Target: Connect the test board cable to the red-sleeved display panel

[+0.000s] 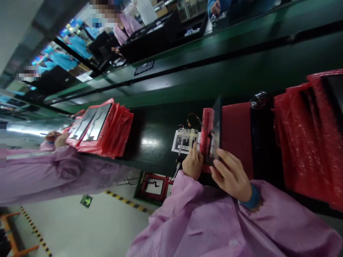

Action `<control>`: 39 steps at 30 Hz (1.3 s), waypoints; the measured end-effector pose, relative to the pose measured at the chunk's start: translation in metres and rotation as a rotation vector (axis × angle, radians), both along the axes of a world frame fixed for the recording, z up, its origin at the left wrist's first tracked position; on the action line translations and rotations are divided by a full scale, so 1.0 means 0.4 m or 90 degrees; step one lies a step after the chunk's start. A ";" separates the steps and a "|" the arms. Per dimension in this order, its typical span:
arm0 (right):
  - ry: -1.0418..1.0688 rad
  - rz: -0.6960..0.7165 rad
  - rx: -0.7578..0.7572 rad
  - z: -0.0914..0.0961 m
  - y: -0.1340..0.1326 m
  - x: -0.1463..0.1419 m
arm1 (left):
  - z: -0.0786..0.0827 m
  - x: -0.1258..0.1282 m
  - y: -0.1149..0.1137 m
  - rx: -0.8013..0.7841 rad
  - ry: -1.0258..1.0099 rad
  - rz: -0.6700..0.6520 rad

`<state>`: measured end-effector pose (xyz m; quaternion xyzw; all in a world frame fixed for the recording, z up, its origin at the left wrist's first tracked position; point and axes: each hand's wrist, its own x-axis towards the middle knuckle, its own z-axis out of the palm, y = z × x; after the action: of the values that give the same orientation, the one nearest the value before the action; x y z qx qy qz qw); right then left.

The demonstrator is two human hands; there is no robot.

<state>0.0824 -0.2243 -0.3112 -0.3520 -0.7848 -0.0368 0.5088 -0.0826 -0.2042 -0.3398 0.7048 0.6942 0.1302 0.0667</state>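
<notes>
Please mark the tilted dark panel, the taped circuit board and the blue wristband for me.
Dark panel (217, 126): head view, middle of its raised, tilted face.
Taped circuit board (186, 138): head view, middle of its upper side.
Blue wristband (252, 200): head view, outer surface of the band.

A dark green bench (150, 137) runs from left to right, pale light glaring off its top. Near left lies a pale floor (88, 232) with yellow-and-black striped tape (125, 201), a green arrow sign (86, 201) and, at the edge, an orange frame (10, 233). The far left is blurred.
</notes>
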 end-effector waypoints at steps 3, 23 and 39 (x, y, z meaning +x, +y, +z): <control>0.024 -0.116 -0.096 -0.013 -0.048 0.045 | -0.012 -0.010 -0.005 -0.021 0.052 0.076; -0.093 -0.075 -0.356 0.136 0.112 0.039 | 0.285 -0.241 0.138 0.162 -0.173 -0.304; -0.004 0.053 -0.611 0.041 0.292 -0.076 | 0.114 -0.165 0.389 -0.067 -0.198 -0.635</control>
<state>0.0521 -0.1073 -0.2950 -0.5153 -0.7281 0.3491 0.2872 -0.1485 -0.0485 -0.2943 0.9175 0.2621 0.1507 0.2583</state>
